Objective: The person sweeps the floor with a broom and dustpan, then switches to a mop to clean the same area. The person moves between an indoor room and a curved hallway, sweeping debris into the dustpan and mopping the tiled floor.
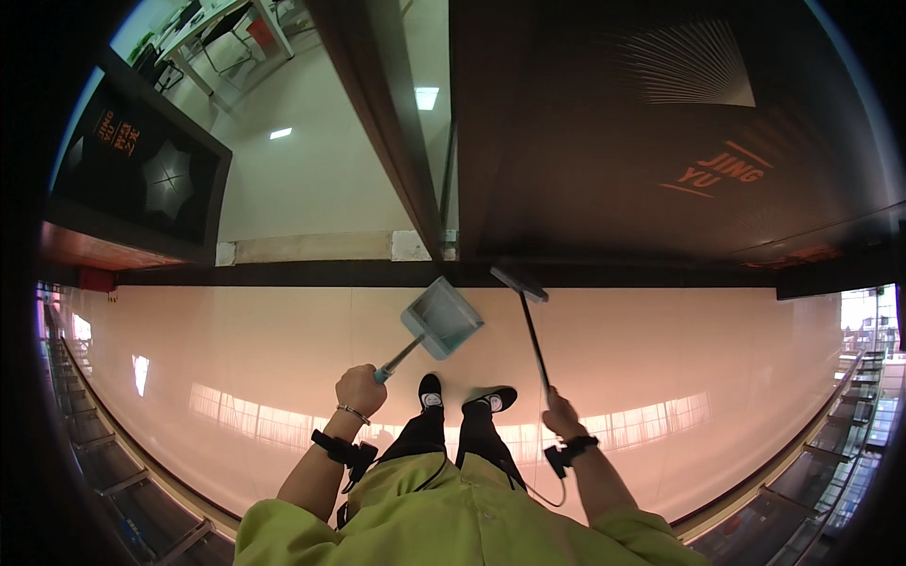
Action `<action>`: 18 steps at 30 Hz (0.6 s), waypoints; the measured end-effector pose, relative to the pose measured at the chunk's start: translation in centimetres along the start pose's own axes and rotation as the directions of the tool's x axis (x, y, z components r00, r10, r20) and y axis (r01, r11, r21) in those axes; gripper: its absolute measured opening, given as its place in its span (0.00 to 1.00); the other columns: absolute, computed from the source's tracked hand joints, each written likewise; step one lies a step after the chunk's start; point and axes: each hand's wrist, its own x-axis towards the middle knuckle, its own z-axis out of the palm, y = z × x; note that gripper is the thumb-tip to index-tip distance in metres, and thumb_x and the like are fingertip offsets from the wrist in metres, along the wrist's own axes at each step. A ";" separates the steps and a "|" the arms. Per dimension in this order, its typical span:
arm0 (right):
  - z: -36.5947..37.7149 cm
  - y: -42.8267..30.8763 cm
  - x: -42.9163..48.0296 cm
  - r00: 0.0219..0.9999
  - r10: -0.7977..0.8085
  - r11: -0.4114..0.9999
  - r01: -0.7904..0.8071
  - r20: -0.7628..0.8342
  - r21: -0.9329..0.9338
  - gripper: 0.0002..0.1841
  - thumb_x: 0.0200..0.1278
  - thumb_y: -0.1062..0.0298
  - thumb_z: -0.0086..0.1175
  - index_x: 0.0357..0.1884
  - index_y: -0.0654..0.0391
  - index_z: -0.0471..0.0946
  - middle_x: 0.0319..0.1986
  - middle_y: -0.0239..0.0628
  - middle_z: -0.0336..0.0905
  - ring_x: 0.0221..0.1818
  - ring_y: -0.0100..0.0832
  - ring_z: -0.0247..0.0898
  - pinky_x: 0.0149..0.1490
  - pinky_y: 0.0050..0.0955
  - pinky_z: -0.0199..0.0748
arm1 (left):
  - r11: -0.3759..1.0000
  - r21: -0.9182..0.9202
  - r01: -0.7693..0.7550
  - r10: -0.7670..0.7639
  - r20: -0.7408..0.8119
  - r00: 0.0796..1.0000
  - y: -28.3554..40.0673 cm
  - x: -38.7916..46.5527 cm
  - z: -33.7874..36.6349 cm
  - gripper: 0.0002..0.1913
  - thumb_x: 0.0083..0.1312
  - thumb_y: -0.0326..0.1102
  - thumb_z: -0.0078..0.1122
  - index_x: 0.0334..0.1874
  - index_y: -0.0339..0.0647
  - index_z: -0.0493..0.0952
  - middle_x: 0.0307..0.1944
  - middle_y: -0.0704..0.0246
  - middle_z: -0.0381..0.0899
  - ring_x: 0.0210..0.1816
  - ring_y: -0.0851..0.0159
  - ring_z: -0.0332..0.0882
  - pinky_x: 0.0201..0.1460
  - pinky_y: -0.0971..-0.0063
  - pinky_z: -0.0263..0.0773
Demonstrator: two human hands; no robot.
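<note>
My left hand (361, 390) is closed around the handle of a grey-blue long-handled dustpan (443, 318), whose pan lies open side up just ahead of my feet. With my right hand (563, 414) I grip the dark pole of a broom (520, 284). The broom's head is at the dark base strip along the wall, to the right of the dustpan and apart from it. Both wrists carry black strapped devices, and a cable hangs near the right one. Whether any dirt lies in the pan is too small to tell.
Glossy pale floor (283, 332) stretches to both sides. A dark wall panel (601, 177) with lettering stands ahead on the right. Left of it, a dark-framed doorway shows a room with a white table (212, 28) and chairs. Railings with glass panels (134, 488) curve along both lower sides.
</note>
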 end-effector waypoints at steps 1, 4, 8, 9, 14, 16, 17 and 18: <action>1.7 -1.6 0.3 0.999 0.033 0.997 -0.030 0.043 -0.073 0.37 0.51 0.69 0.44 0.67 0.61 0.48 0.44 0.59 0.73 0.49 0.52 0.71 0.53 0.45 0.69 | 1.000 -0.010 0.000 0.000 0.002 1.000 -0.7 0.1 0.1 0.09 0.50 0.34 0.53 0.28 0.39 0.79 0.29 0.56 0.80 0.34 0.50 0.78 0.35 0.59 0.73; 4.2 -4.2 -1.0 0.988 0.017 0.971 0.020 0.156 -0.236 0.35 0.55 0.67 0.42 0.65 0.67 0.47 0.40 0.59 0.75 0.45 0.52 0.73 0.49 0.45 0.71 | 0.999 -0.043 0.011 -0.011 -0.015 1.000 -1.9 1.0 0.5 0.09 0.48 0.34 0.53 0.29 0.38 0.79 0.30 0.56 0.80 0.35 0.50 0.78 0.36 0.60 0.74; 1.8 -4.3 -4.7 0.968 -0.100 0.950 0.161 0.229 -0.266 0.36 0.50 0.70 0.43 0.66 0.57 0.51 0.39 0.53 0.77 0.44 0.51 0.73 0.48 0.46 0.71 | 0.999 -0.050 -0.003 0.005 0.031 0.999 -2.9 1.7 0.6 0.09 0.47 0.33 0.52 0.28 0.38 0.79 0.30 0.56 0.79 0.35 0.50 0.78 0.36 0.59 0.74; 0.6 -4.1 -5.6 0.962 -0.114 0.951 0.178 0.247 -0.254 0.36 0.48 0.71 0.44 0.66 0.54 0.53 0.40 0.53 0.77 0.44 0.51 0.73 0.48 0.47 0.71 | 0.998 -0.060 -0.004 0.006 0.033 0.999 -3.2 1.7 0.5 0.09 0.47 0.32 0.51 0.28 0.38 0.79 0.30 0.55 0.79 0.35 0.50 0.78 0.37 0.59 0.74; -3.7 -4.2 -7.9 0.989 -0.125 0.959 0.139 0.073 -0.246 0.37 0.46 0.73 0.46 0.65 0.49 0.57 0.43 0.52 0.76 0.49 0.50 0.71 0.52 0.45 0.69 | 0.998 -0.054 0.021 -0.019 0.043 0.999 -5.7 1.5 0.3 0.09 0.46 0.32 0.53 0.29 0.38 0.79 0.30 0.57 0.80 0.35 0.50 0.78 0.36 0.60 0.74; -3.7 -5.9 -6.3 0.996 -0.090 0.951 0.092 0.020 -0.294 0.36 0.48 0.71 0.46 0.65 0.48 0.55 0.43 0.51 0.76 0.48 0.49 0.72 0.52 0.45 0.69 | 0.997 -0.072 0.034 -0.033 0.018 0.999 -6.9 1.2 0.3 0.09 0.47 0.32 0.53 0.28 0.39 0.79 0.30 0.58 0.80 0.35 0.51 0.78 0.36 0.60 0.74; -3.4 -6.9 -4.8 0.995 -0.096 0.945 0.094 0.009 -0.314 0.36 0.48 0.71 0.47 0.65 0.51 0.55 0.42 0.52 0.76 0.47 0.49 0.72 0.50 0.44 0.70 | 0.995 -0.083 0.047 -0.047 0.001 0.999 -7.5 1.1 0.3 0.09 0.47 0.32 0.53 0.28 0.39 0.79 0.30 0.58 0.80 0.35 0.51 0.78 0.36 0.60 0.74; -2.9 -8.2 -3.1 0.993 -0.114 0.943 0.110 0.005 -0.314 0.35 0.49 0.70 0.46 0.65 0.54 0.55 0.41 0.52 0.76 0.46 0.49 0.73 0.49 0.44 0.71 | 0.994 -0.094 0.064 -0.066 -0.015 0.998 -8.2 0.8 0.2 0.08 0.47 0.32 0.53 0.28 0.39 0.78 0.30 0.58 0.80 0.35 0.51 0.78 0.36 0.60 0.74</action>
